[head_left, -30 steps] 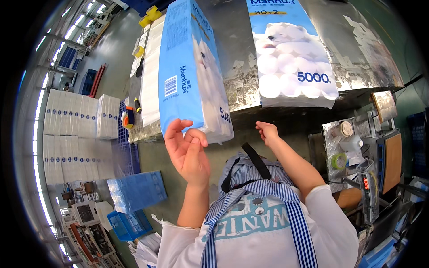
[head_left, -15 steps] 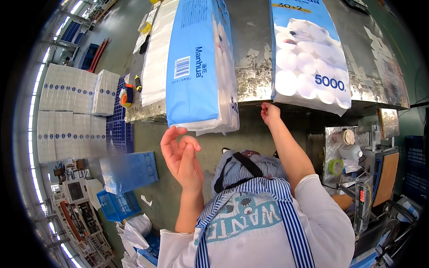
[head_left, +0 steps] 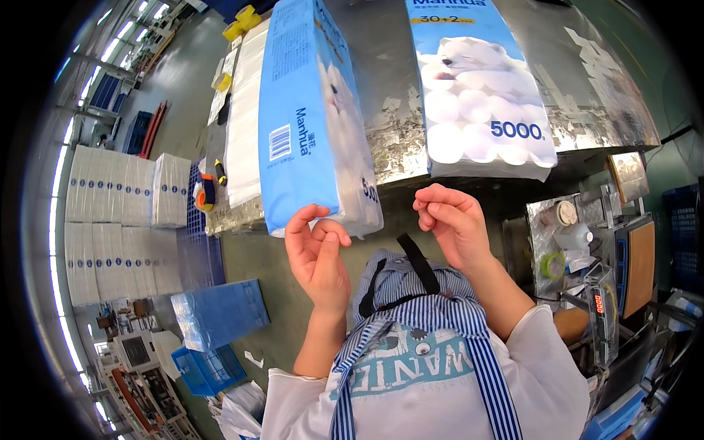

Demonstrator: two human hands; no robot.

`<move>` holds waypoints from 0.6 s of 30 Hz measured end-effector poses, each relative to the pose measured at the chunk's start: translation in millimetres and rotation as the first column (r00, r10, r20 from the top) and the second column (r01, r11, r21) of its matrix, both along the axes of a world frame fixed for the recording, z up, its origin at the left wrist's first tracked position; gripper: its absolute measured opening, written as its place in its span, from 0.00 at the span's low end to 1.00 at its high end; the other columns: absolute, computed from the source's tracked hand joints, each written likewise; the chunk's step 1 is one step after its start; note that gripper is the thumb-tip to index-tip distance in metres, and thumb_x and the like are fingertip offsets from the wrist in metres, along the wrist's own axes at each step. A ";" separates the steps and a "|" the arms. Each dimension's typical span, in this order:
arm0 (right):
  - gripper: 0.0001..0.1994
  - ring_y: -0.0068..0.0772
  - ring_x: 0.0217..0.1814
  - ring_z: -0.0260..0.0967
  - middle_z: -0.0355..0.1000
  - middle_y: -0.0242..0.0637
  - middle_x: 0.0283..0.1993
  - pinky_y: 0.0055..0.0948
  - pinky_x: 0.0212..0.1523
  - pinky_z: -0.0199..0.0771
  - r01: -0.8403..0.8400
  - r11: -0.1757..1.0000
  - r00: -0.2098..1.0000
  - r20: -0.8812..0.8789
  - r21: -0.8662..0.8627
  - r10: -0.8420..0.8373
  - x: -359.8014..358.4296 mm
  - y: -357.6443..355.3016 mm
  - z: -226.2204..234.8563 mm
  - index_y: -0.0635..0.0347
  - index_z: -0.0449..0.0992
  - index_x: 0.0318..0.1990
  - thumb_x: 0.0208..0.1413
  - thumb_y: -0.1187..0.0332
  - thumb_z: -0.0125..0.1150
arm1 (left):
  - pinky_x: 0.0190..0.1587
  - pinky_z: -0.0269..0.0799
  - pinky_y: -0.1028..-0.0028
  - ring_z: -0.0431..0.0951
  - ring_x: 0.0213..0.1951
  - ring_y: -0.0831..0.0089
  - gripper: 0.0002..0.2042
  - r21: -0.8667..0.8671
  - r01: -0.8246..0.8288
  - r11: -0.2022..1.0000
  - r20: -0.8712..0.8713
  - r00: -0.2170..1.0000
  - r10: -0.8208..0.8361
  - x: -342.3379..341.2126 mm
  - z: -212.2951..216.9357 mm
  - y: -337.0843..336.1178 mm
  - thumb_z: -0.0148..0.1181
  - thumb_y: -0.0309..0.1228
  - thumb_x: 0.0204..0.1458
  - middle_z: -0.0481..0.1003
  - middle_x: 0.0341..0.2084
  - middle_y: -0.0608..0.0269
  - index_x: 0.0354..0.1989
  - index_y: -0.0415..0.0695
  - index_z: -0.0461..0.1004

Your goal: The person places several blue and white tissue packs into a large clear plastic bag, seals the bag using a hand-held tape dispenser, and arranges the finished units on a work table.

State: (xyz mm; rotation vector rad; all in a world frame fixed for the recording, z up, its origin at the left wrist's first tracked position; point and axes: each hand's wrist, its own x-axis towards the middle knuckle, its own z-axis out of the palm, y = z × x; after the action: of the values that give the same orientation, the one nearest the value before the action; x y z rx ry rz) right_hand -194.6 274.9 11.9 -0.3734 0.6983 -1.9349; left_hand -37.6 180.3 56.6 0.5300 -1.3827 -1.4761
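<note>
- My left hand (head_left: 317, 253) is half-curled, empty, fingertips just under the blue tissue pack (head_left: 312, 117) overhanging the counter (head_left: 396, 139) – easy reach.
- R hand (head_left: 451, 220) loosely closed, gripping nothing.

- Left hand (head_left: 317, 257) raised, fingers curled, empty, just below the near end of a blue pack (head_left: 312, 117) standing on edge on the steel table (head_left: 594, 81).
- Right hand (head_left: 451, 224) loosely closed, empty, just under a second pack (head_left: 477, 88) lying flat.
- Tape rolls (head_left: 557, 242) on a shelf at right.
- White stacked cartons (head_left: 110, 213) at left.
</note>
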 end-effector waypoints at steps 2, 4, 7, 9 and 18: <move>0.10 0.19 0.29 0.63 0.71 0.36 0.35 0.19 0.32 0.64 0.001 1.000 0.999 0.037 -0.024 0.000 0.3 3.5 2.3 0.68 0.75 0.39 0.49 0.76 0.52 | 0.34 0.61 0.77 0.65 0.28 0.76 0.18 -0.004 0.020 1.000 -0.005 1.000 -0.020 -4.2 0.2 1.7 0.47 0.16 0.47 0.64 0.43 0.56 0.49 0.36 0.61; 0.09 0.19 0.30 0.63 0.71 0.37 0.35 0.19 0.33 0.64 -0.011 0.999 0.997 0.082 -0.051 0.015 -0.4 6.8 4.1 0.67 0.74 0.38 0.49 0.76 0.53 | 0.34 0.61 0.77 0.65 0.28 0.76 0.18 -0.002 0.033 0.999 -0.010 0.999 -0.033 -7.1 0.5 5.0 0.47 0.16 0.47 0.64 0.43 0.56 0.50 0.36 0.61; 0.08 0.19 0.31 0.63 0.71 0.36 0.35 0.19 0.34 0.64 -0.031 0.995 0.989 0.139 -0.098 0.044 -1.2 9.2 5.1 0.66 0.73 0.37 0.49 0.75 0.53 | 0.35 0.61 0.76 0.65 0.28 0.76 0.18 0.018 0.061 0.998 -0.020 0.998 -0.061 -11.3 0.2 8.4 0.47 0.16 0.47 0.64 0.43 0.56 0.50 0.36 0.61; 0.07 0.20 0.32 0.64 0.71 0.36 0.34 0.20 0.35 0.64 -0.032 0.992 0.989 0.142 -0.120 0.049 -1.8 10.8 5.8 0.65 0.72 0.36 0.49 0.75 0.53 | 0.34 0.61 0.76 0.65 0.28 0.76 0.18 0.031 0.067 0.997 -0.032 0.997 -0.066 -13.3 -0.9 10.3 0.48 0.16 0.47 0.64 0.42 0.56 0.50 0.36 0.61; 0.06 0.22 0.33 0.62 0.69 0.36 0.32 0.21 0.37 0.63 0.044 0.986 0.993 0.114 -0.159 -0.026 -1.2 15.3 10.6 0.65 0.70 0.34 0.49 0.73 0.53 | 0.29 0.56 0.79 0.59 0.23 0.81 0.15 0.253 0.334 0.908 -0.349 0.907 -0.237 -19.6 0.8 8.9 0.43 0.22 0.53 0.65 0.41 0.58 0.51 0.40 0.61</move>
State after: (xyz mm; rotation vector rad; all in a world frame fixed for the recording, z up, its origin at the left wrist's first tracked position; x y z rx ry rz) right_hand -195.9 290.3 22.6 -0.3516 0.4798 -2.0356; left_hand -57.2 189.2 57.4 0.2689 -1.0153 -1.9454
